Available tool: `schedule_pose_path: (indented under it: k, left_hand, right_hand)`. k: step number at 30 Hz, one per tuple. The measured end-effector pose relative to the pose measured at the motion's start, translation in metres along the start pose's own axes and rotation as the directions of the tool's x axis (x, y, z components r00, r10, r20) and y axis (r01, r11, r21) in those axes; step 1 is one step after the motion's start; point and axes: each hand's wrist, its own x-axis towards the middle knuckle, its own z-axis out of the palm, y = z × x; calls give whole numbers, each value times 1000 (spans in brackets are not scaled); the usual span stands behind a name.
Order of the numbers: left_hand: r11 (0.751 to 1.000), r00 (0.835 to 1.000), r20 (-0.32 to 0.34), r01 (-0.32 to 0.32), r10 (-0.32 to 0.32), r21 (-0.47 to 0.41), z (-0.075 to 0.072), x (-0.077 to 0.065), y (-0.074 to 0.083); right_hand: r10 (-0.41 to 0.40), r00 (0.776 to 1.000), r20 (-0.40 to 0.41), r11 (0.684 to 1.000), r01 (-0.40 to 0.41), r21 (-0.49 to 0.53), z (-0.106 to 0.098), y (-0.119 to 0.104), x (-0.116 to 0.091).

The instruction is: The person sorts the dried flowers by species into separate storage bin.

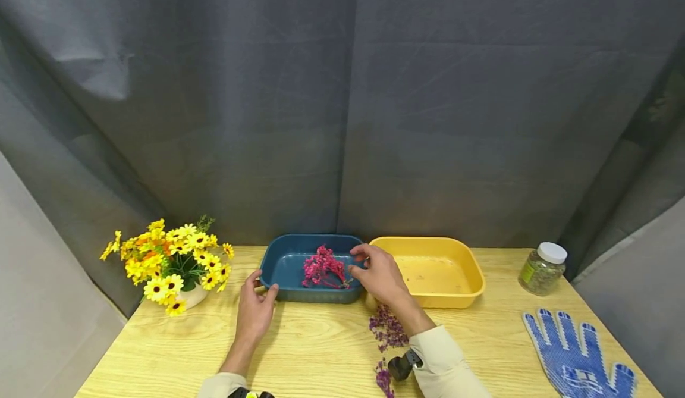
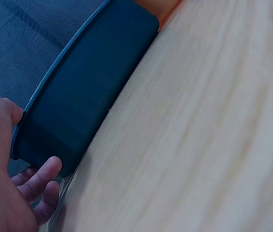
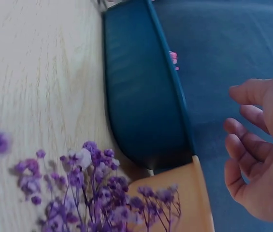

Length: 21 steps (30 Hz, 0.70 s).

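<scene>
A bunch of small pink dried flowers (image 1: 323, 266) lies in the dark blue plastic basin (image 1: 291, 295). My left hand (image 1: 255, 312) holds this basin at its near left corner; in the left wrist view one digit meets the rim and the other fingers curl by the end wall. Above the basin's right end hovers my right hand (image 1: 381, 274), thumb and fingers apart and loosely bent, with nothing between them in the right wrist view. Purple dried flowers (image 1: 387, 326) lie on the table below the right forearm, which partly hides them.
A yellow basin (image 1: 471, 294) stands right of the blue one. At the left is a pot of artificial yellow flowers (image 1: 176, 261). A lidded jar (image 1: 542, 270) and a blue-and-white glove (image 1: 575, 350) are at the right. Grey curtain (image 1: 342, 118) hangs behind the wooden table (image 1: 310, 350).
</scene>
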Motion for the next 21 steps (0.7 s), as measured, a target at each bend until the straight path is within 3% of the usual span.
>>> schedule_pose_path:
  k: [9, 21]
  left_hand:
    - [1000, 1000, 3, 4, -4, -4, 0, -2, 1]
    - [1000, 1000, -1, -13, 13, -15, 1, -1, -2]
  right_hand:
    - [-46, 996, -72, 999, 47, 8, -18, 5, -22]
    - [-40, 997, -73, 999, 42, 22, -33, 9, -57]
